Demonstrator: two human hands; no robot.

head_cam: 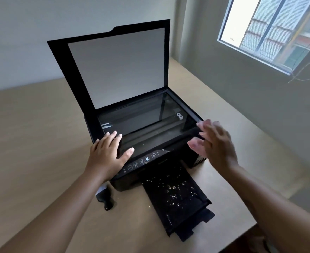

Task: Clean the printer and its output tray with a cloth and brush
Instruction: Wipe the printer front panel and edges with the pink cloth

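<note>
A black printer (168,152) stands on the table with its scanner lid (117,68) raised, showing the white underside and the glass bed (143,121). Its pulled-out output tray (176,194) at the front is strewn with pale crumbs. My left hand (108,154) lies flat on the printer's front left corner, fingers spread, holding nothing. My right hand (216,141) hovers blurred over the front right corner, fingers apart and empty. A black brush (105,199) with a white part lies on the table left of the tray. No cloth shows.
The beige table (31,152) extends left and behind the printer; its front right corner (251,221) is close to the tray's end. A wall with a window (271,30) runs along the right side.
</note>
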